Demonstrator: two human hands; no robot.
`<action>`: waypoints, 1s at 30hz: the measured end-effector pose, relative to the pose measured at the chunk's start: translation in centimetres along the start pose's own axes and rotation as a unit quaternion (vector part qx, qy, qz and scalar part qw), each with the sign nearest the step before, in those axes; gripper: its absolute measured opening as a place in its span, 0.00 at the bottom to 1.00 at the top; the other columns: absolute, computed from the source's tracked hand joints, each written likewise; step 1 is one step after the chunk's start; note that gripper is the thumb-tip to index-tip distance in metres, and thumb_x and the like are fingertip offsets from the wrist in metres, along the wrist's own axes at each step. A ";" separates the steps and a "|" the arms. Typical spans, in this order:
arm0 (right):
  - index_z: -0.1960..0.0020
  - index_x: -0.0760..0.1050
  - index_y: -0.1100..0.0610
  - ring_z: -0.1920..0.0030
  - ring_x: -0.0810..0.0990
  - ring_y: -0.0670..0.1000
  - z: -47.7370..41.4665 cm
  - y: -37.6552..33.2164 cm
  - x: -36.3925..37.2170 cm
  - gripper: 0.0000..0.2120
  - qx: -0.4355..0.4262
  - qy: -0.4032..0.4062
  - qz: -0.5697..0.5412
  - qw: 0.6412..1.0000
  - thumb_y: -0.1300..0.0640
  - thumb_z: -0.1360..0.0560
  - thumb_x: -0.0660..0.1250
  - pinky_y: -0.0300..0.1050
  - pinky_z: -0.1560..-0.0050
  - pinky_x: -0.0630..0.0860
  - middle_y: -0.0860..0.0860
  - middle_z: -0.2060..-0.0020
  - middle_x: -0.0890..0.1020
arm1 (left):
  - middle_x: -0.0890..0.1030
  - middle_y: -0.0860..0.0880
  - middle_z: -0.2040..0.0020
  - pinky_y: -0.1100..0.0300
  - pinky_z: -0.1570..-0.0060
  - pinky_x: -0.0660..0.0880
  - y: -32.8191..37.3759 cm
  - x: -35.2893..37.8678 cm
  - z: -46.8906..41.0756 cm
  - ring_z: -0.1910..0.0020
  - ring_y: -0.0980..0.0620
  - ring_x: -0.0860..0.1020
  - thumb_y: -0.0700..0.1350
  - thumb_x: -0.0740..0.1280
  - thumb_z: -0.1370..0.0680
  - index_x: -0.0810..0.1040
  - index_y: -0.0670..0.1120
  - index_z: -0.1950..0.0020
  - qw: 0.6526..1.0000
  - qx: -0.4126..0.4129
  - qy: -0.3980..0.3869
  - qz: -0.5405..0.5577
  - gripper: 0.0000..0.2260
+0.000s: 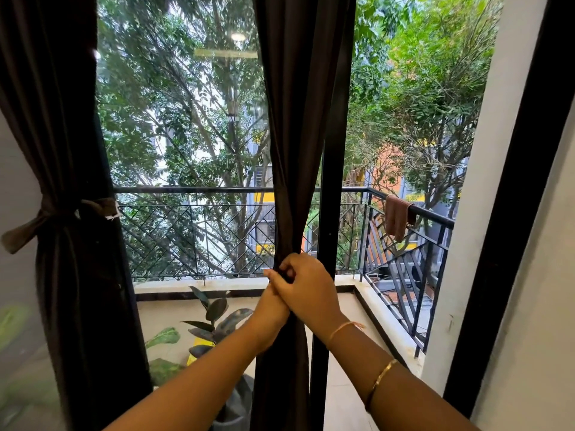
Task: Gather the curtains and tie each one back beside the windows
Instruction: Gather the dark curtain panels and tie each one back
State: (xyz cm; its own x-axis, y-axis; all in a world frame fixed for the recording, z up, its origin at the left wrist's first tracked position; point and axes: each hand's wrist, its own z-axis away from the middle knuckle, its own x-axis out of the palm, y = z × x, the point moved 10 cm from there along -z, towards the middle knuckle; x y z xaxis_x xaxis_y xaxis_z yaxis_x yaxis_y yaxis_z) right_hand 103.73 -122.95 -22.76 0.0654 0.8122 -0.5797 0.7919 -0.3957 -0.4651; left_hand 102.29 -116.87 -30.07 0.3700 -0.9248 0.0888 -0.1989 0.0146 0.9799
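A dark brown curtain (295, 126) hangs gathered into a narrow bunch at the middle of the window, in front of the black frame post (331, 197). My right hand (306, 287) grips the bunch at waist height, its fingers curled round the cloth. My left hand (272, 309) lies under and behind the right one, mostly hidden by it, pressed against the same bunch. At the far left a second dark curtain (65, 126) hangs gathered, cinched by a brown tie-back (53, 214) with loose ends.
Through the glass I see a balcony with a black metal railing (199, 190), potted plants (211, 315) on its floor and a brown cloth (397, 217) draped over the rail at right. A white wall and black frame (510, 213) border the right side.
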 end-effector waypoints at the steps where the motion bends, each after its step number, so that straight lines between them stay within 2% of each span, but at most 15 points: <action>1: 0.55 0.75 0.57 0.57 0.74 0.51 -0.3 0.1 0.3 0.17 0.012 -0.012 0.025 1.000 0.42 0.28 0.67 0.47 0.55 0.74 0.52 0.60 0.76 | 0.78 0.46 0.55 0.66 0.62 0.75 0.0 -0.2 0.0 0.57 0.54 0.77 0.38 0.56 0.18 0.72 0.42 0.42 0.998 0.007 0.015 -0.060 0.08; 3: 0.53 0.75 0.58 0.54 0.75 0.53 -0.7 0.2 0.5 0.16 0.027 -0.019 0.059 0.998 0.45 0.26 0.66 0.48 0.53 0.74 0.53 0.57 0.77 | 0.76 0.46 0.57 0.68 0.65 0.73 0.1 -0.4 -0.3 0.60 0.55 0.75 0.37 0.57 0.19 0.71 0.39 0.42 0.989 0.020 0.021 -0.147 0.08; 5: 0.51 0.75 0.59 0.51 0.76 0.55 -1.1 0.1 0.6 0.11 0.027 -0.024 0.071 0.997 0.51 0.24 0.64 0.48 0.52 0.74 0.55 0.54 0.78 | 0.75 0.49 0.62 0.73 0.70 0.69 0.6 -0.2 -0.3 0.64 0.58 0.72 0.33 0.58 0.21 0.73 0.40 0.49 0.980 0.040 0.005 -0.193 0.06; 7: 0.51 0.74 0.60 0.52 0.76 0.56 -1.5 0.2 0.6 0.08 0.023 -0.044 0.062 0.997 0.56 0.23 0.62 0.46 0.55 0.72 0.57 0.54 0.78 | 0.77 0.50 0.64 0.73 0.67 0.71 0.7 -0.3 -0.4 0.64 0.56 0.75 0.31 0.61 0.23 0.74 0.44 0.55 0.979 0.038 -0.019 -0.197 0.09; 9: 0.51 0.75 0.60 0.53 0.77 0.56 -1.8 0.6 0.5 0.07 0.025 -0.070 0.027 0.997 0.57 0.24 0.63 0.45 0.56 0.72 0.57 0.56 0.79 | 0.81 0.49 0.62 0.66 0.62 0.75 0.2 -0.7 -0.8 0.62 0.54 0.79 0.32 0.64 0.25 0.77 0.43 0.52 0.989 0.007 -0.053 -0.140 0.08; 11: 0.51 0.76 0.59 0.56 0.78 0.52 -2.2 1.7 0.2 0.05 0.049 -0.081 -0.027 0.995 0.57 0.24 0.64 0.43 0.56 0.73 0.52 0.60 0.79 | 0.79 0.49 0.67 0.66 0.68 0.72 -0.2 -1.7 -1.2 0.70 0.57 0.75 0.32 0.62 0.25 0.77 0.41 0.53 0.996 -0.028 -0.057 -0.070 0.07; 13: 0.51 0.77 0.58 0.63 0.77 0.40 -2.1 2.5 0.2 0.05 0.070 -0.084 -0.079 0.991 0.58 0.24 0.65 0.32 0.59 0.73 0.45 0.65 0.75 | 0.79 0.51 0.71 0.68 0.73 0.69 -0.4 -3.3 -1.7 0.75 0.59 0.71 0.32 0.59 0.23 0.75 0.42 0.55 0.998 -0.060 -0.010 0.013 0.08; 14: 0.50 0.78 0.59 0.66 0.77 0.36 -1.9 2.7 0.4 0.06 0.071 -0.087 -0.098 0.989 0.58 0.23 0.65 0.26 0.62 0.71 0.44 0.65 0.76 | 0.80 0.51 0.71 0.69 0.75 0.69 -0.6 -4.0 -1.9 0.77 0.60 0.71 0.33 0.58 0.22 0.74 0.42 0.55 0.996 -0.072 0.013 0.051 0.08; 15: 0.48 0.78 0.59 0.66 0.78 0.34 -1.6 2.6 0.6 0.07 0.067 -0.089 -0.112 0.987 0.59 0.23 0.65 0.24 0.62 0.71 0.45 0.62 0.79 | 0.81 0.50 0.70 0.69 0.76 0.68 -0.6 -4.3 -2.1 0.77 0.60 0.70 0.33 0.57 0.21 0.73 0.42 0.54 0.993 -0.080 0.023 0.080 0.08; 18: 0.41 0.77 0.59 0.54 0.81 0.48 -0.2 2.2 1.5 0.12 0.028 -0.088 -0.112 0.989 0.59 0.23 0.64 0.31 0.52 0.72 0.54 0.51 0.83 | 0.77 0.47 0.64 0.70 0.77 0.66 -0.7 -3.9 -2.3 0.76 0.60 0.69 0.34 0.56 0.21 0.74 0.40 0.51 0.989 -0.095 -0.002 0.116 0.09; 20: 0.39 0.76 0.57 0.57 0.79 0.50 0.8 2.1 2.1 0.13 0.000 -0.079 -0.091 0.993 0.59 0.24 0.64 0.33 0.59 0.68 0.52 0.58 0.81 | 0.75 0.48 0.65 0.69 0.77 0.65 -0.8 -3.6 -2.2 0.75 0.60 0.70 0.36 0.57 0.21 0.75 0.41 0.54 0.982 -0.110 -0.009 0.152 0.08; 23: 0.41 0.72 0.54 0.68 0.71 0.46 1.6 2.1 2.5 0.12 -0.020 -0.070 -0.093 0.993 0.60 0.25 0.64 0.34 0.68 0.64 0.46 0.69 0.72 | 0.75 0.48 0.67 0.68 0.77 0.66 -1.0 -3.4 -1.9 0.75 0.59 0.70 0.39 0.62 0.23 0.75 0.42 0.58 0.980 -0.124 -0.009 0.157 0.05; 25: 0.41 0.70 0.53 0.69 0.70 0.46 1.6 2.2 2.8 0.13 -0.029 -0.087 -0.083 0.992 0.60 0.25 0.65 0.33 0.69 0.64 0.45 0.71 0.70 | 0.75 0.48 0.66 0.68 0.78 0.66 -1.1 -3.5 -1.9 0.76 0.59 0.69 0.39 0.64 0.24 0.75 0.42 0.58 0.987 -0.123 -0.012 0.099 0.04; 27: 0.40 0.68 0.52 0.68 0.72 0.48 1.2 2.1 3.2 0.16 -0.045 -0.113 -0.053 0.991 0.59 0.26 0.66 0.39 0.68 0.67 0.46 0.70 0.71 | 0.72 0.47 0.66 0.68 0.79 0.63 -1.1 -3.8 -2.1 0.77 0.59 0.66 0.39 0.65 0.24 0.74 0.43 0.60 0.990 -0.133 0.000 0.048 0.05; 30: 0.38 0.67 0.50 0.65 0.77 0.51 0.9 2.1 3.2 0.19 -0.058 -0.138 -0.012 0.989 0.57 0.27 0.68 0.47 0.63 0.74 0.50 0.66 0.76 | 0.70 0.48 0.68 0.67 0.81 0.60 -1.4 -4.5 -2.1 0.77 0.57 0.63 0.39 0.64 0.23 0.75 0.43 0.62 0.983 -0.165 0.030 0.070 0.07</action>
State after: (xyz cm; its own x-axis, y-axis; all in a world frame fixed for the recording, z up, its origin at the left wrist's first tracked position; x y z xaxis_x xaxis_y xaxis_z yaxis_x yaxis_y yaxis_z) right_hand 105.08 -121.57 -26.26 -0.1104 0.6666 -0.7371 0.8561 -0.3130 -0.4113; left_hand 102.83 -111.97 -31.44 0.4146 -0.8812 0.2272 0.0500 0.2714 0.9612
